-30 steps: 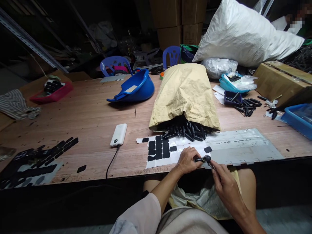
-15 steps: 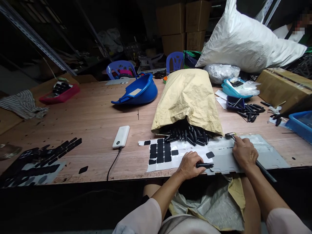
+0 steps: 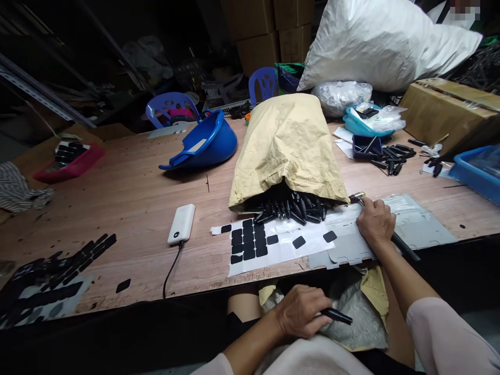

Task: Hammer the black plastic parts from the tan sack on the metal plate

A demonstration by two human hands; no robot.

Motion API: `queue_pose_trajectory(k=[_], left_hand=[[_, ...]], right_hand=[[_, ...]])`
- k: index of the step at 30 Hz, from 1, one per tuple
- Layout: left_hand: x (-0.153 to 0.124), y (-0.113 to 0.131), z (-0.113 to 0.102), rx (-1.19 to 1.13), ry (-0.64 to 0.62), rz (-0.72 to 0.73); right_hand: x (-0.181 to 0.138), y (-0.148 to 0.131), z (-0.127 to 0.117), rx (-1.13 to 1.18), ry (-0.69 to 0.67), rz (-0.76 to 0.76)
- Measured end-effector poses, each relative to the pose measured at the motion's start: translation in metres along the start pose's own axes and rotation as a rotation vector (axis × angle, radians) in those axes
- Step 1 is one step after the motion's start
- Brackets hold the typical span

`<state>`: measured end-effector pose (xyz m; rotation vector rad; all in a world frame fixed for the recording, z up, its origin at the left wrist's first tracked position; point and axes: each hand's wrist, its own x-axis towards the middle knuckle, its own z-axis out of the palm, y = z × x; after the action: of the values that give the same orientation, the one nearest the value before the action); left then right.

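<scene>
My left hand [image 3: 302,312] is below the table edge, its fingers closed round a slim black pen-shaped piece [image 3: 339,315]. It is over the open sack [image 3: 361,320] with a silvery lining between my legs. On the tabletop my right hand [image 3: 377,221] is wrapped round a hammer [image 3: 406,247]; its dark handle sticks out to the lower right and its head lies near the yellow sack. Grey sheeting [image 3: 420,224] is under that hand. Beside it lies a white sheet [image 3: 279,255] with rows of black rounded patches [image 3: 249,237].
A yellow paper sack [image 3: 291,140] spills black pen-shaped pieces [image 3: 299,208] towards me. Left of it are a white power bank [image 3: 182,224] with a cable and a blue scoop-like basin [image 3: 213,140]. At right stand a cardboard box [image 3: 449,117] and a blue tray [image 3: 478,169].
My left hand has moved off the table, down over the lined sack, with the black piece still held. A patch it had covered now shows. My right hand keeps the hammer; the view has shifted.
</scene>
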<state>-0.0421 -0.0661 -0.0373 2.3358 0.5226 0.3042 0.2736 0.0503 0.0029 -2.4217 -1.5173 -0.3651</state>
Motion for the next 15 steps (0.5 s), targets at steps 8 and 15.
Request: queue_pose_trajectory(k=[8, 15], left_hand=[[-0.007, -0.025, 0.037, 0.123, -0.336, -0.854], [0.000, -0.005, 0.022, 0.134, -0.385, -0.757]], right_hand=[[-0.001, -0.001, -0.001, 0.005, -0.019, -0.009], [0.000, -0.001, -0.002, 0.003, -0.019, -0.004]])
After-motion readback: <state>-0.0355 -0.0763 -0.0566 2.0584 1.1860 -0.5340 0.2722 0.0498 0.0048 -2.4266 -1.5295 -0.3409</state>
